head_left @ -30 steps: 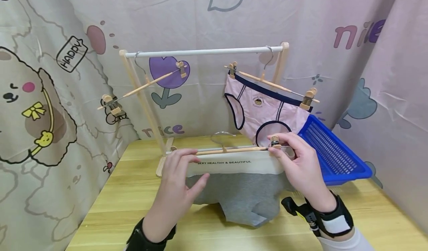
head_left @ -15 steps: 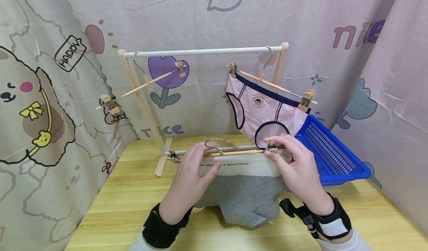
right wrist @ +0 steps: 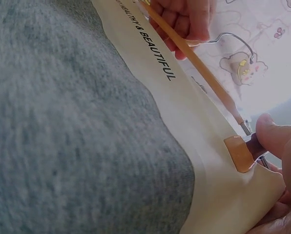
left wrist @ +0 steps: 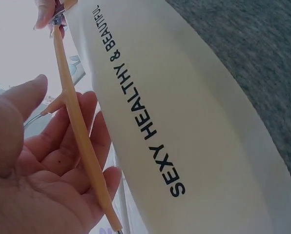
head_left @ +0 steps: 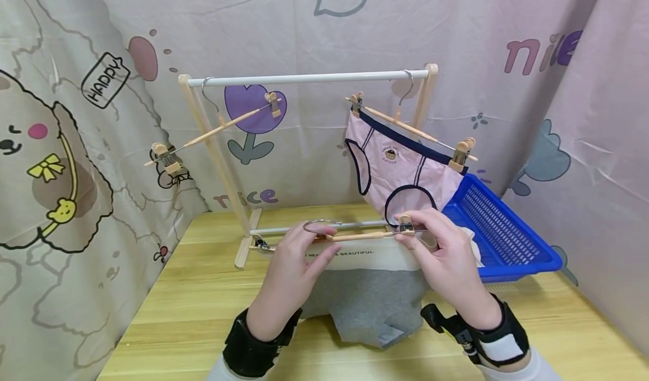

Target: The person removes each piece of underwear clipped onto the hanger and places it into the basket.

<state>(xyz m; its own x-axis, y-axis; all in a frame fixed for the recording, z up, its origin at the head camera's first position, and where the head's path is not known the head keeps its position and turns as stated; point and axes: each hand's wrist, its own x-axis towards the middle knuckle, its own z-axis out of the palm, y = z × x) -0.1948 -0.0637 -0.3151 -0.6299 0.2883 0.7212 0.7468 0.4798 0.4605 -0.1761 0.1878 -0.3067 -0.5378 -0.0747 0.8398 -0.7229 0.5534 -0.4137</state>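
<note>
Grey underwear (head_left: 372, 299) with a cream waistband (left wrist: 135, 126) reading "SEXY HEALTHY & BEAUTIFUL" hangs from a wooden clip hanger (head_left: 362, 236) in front of the rack. At the hanger's right end, my right hand (head_left: 446, 257) pinches the clip (right wrist: 242, 152), which sits on the waistband. My left hand (head_left: 291, 271) is at the hanger's middle, near its metal hook (head_left: 316, 223). In the left wrist view its fingers lie loosely behind the wooden bar (left wrist: 77, 117), with the thumb apart from it. The left clip (head_left: 259, 243) shows beyond my left hand.
Behind stands a clothes rack (head_left: 309, 79). On it hang pink briefs (head_left: 390, 172) with navy trim at right and a bare clip hanger (head_left: 225, 125) at left. A blue basket (head_left: 512, 229) holding white cloth (head_left: 475, 248) sits on the wooden table (head_left: 167, 319) at right.
My left hand has moved right from the hanger's left part to its middle, by the hook. The hanger and my right hand have shifted slightly left and down.
</note>
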